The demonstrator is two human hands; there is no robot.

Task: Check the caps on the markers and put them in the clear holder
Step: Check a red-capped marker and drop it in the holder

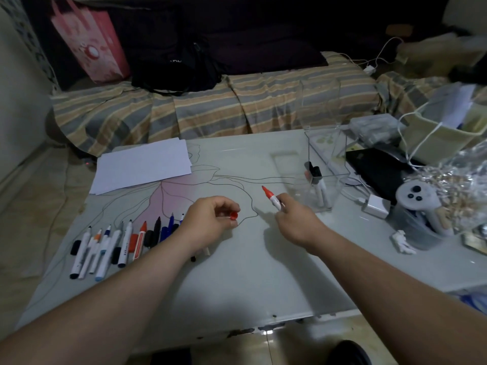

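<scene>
Over the counter [263, 272], the right hand [295, 219] grips a red marker [271, 197], bare tip up, while the left hand [210, 219] pinches its red cap [234, 215]. Capping seems the step in hand: next, line cap with tip and press home. Then it goes in the clear holder [329, 177], just beside, already holding markers. More markers [110, 246] lie at left.

Dim room — striped sofa [210, 111] behind pale table [237, 272]
</scene>
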